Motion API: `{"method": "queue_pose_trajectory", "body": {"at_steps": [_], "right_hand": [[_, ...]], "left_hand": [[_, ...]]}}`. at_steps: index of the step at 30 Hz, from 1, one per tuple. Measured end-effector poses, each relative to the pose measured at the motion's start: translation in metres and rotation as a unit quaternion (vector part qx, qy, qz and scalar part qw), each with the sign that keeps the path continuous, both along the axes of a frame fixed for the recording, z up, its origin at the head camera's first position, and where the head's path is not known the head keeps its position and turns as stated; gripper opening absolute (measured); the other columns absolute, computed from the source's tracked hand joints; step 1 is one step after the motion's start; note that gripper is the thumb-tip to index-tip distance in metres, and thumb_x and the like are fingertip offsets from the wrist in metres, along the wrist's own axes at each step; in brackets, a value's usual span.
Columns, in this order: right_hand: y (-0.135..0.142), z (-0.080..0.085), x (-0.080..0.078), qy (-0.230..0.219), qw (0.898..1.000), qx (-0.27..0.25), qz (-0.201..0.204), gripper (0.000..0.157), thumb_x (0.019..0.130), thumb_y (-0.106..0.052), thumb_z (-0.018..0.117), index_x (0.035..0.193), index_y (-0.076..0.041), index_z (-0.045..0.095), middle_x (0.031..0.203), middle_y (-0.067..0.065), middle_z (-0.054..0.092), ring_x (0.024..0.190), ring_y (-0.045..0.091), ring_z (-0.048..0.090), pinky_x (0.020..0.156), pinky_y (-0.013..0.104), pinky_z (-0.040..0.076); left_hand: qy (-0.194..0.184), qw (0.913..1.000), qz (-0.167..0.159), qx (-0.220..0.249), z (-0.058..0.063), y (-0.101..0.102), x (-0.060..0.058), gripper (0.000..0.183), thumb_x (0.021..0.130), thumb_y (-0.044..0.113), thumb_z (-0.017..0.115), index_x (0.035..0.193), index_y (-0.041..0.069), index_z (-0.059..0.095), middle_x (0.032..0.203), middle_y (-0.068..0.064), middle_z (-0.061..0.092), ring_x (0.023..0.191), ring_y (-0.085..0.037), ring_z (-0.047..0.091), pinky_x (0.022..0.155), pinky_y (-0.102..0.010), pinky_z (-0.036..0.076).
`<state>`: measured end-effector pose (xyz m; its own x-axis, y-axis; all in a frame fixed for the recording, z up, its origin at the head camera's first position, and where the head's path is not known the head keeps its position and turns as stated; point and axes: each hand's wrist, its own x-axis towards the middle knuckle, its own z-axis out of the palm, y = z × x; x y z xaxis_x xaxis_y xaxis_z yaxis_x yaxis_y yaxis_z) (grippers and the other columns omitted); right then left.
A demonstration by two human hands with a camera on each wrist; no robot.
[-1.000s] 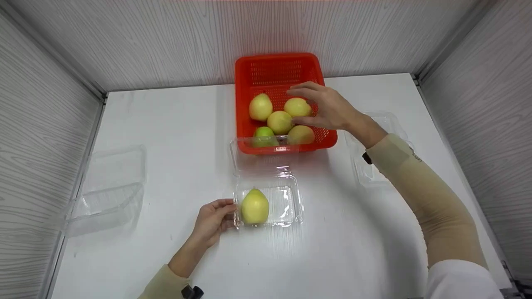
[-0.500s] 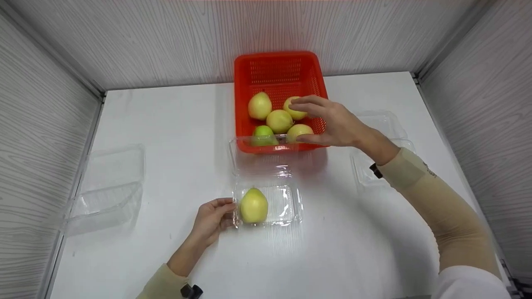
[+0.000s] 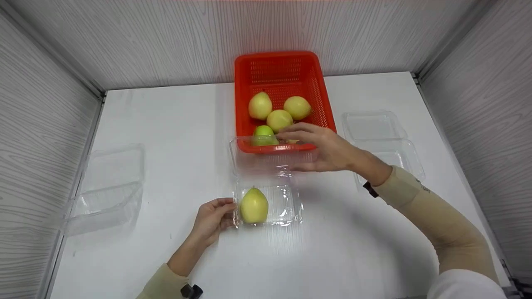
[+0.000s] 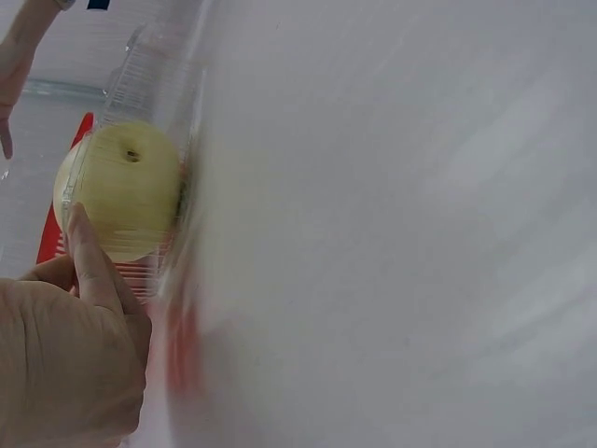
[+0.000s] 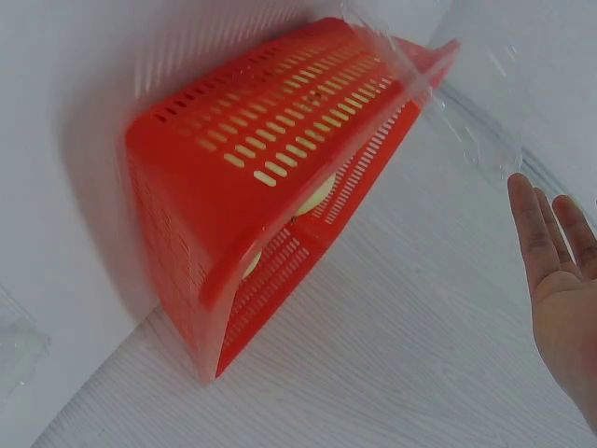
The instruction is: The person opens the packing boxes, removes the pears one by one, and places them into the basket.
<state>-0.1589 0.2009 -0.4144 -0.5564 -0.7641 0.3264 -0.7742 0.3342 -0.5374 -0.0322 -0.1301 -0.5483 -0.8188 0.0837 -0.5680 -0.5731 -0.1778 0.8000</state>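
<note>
My left hand (image 3: 212,220) pinches the left wall of a clear plastic clamshell container (image 3: 283,201) lying with its lid up. One yellow-green pear (image 3: 254,206) stands in the left half of its base; the left wrist view shows this pear (image 4: 140,191) behind the clear wall, with my thumb at the rim. Behind it, a red basket (image 3: 274,68) holds several pears (image 3: 260,106), the front ones partly hidden by the lid and my right hand. My right hand (image 3: 328,149) hovers at the lid's right side with fingers spread and nothing held; whether it touches the lid I cannot tell.
An open clear container (image 3: 110,203) stands at the left side of the white table (image 3: 174,124). Another clear container (image 3: 376,124) lies at the right, partly behind my right forearm. Grey wood-grain panels (image 3: 166,41) enclose the back and both sides.
My right hand has moved from above the basket's pears forward and down to the container's lid. The left hand and the pear in the container have stayed put.
</note>
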Motion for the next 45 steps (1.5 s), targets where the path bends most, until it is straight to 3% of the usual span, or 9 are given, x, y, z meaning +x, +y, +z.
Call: {"method": "queue_pose_trajectory", "body": {"at_steps": [5,11,20,30,39,45], "right_hand": [[-0.007,-0.017,0.011,-0.015,1.000,0.023,0.011,0.069,0.085,-0.031,0.089,0.145,-0.010,0.062,0.149,0.009,0.063,0.140,0.029,0.059,0.111,0.046,0.059],[-0.016,-0.035,0.022,-0.027,0.999,0.016,0.032,0.070,0.085,-0.034,0.089,0.146,-0.013,0.062,0.149,0.010,0.063,0.131,0.025,0.065,0.095,0.038,0.066],[-0.027,-0.058,0.034,-0.063,0.996,0.040,0.054,0.067,0.089,-0.033,0.086,0.148,-0.013,0.060,0.149,0.010,0.063,0.134,0.027,0.063,0.093,0.040,0.067],[-0.041,-0.076,0.041,-0.064,0.990,0.096,0.082,0.064,0.092,-0.029,0.083,0.149,-0.014,0.058,0.153,0.007,0.060,0.144,0.027,0.057,0.118,0.047,0.053],[-0.050,-0.092,0.043,-0.070,0.988,0.104,0.092,0.062,0.092,-0.025,0.082,0.149,-0.016,0.059,0.153,0.006,0.060,0.145,0.024,0.055,0.124,0.049,0.047],[-0.055,-0.096,0.044,-0.081,0.985,0.123,0.091,0.064,0.092,-0.025,0.083,0.150,-0.019,0.058,0.154,0.005,0.058,0.145,0.026,0.054,0.120,0.047,0.052]], "left_hand": [[0.000,1.0000,-0.001,0.003,0.001,0.000,0.000,0.022,0.100,0.004,0.067,0.120,-0.005,0.061,0.084,0.000,0.072,0.071,-0.009,0.070,0.061,-0.019,0.063],[-0.003,0.9999,0.010,-0.004,0.001,0.001,0.000,0.022,0.099,0.003,0.068,0.119,-0.005,0.064,0.085,-0.001,0.071,0.071,-0.010,0.069,0.060,-0.019,0.062],[0.000,0.9999,0.008,-0.006,0.000,0.001,0.000,0.023,0.099,0.004,0.068,0.119,-0.006,0.063,0.085,-0.001,0.071,0.072,-0.011,0.068,0.060,-0.020,0.062],[-0.004,1.0000,0.003,-0.005,-0.002,0.001,0.000,0.020,0.101,0.004,0.064,0.120,-0.004,0.063,0.089,-0.001,0.070,0.073,-0.011,0.069,0.062,-0.020,0.063],[-0.006,1.0000,0.003,-0.002,-0.001,0.001,0.000,0.021,0.100,0.003,0.065,0.119,-0.005,0.063,0.089,-0.001,0.070,0.073,-0.010,0.069,0.062,-0.019,0.063],[-0.010,0.9999,0.009,0.001,0.000,0.001,0.000,0.021,0.100,0.003,0.066,0.119,-0.004,0.063,0.088,-0.001,0.070,0.073,-0.010,0.069,0.061,-0.019,0.062]]}}
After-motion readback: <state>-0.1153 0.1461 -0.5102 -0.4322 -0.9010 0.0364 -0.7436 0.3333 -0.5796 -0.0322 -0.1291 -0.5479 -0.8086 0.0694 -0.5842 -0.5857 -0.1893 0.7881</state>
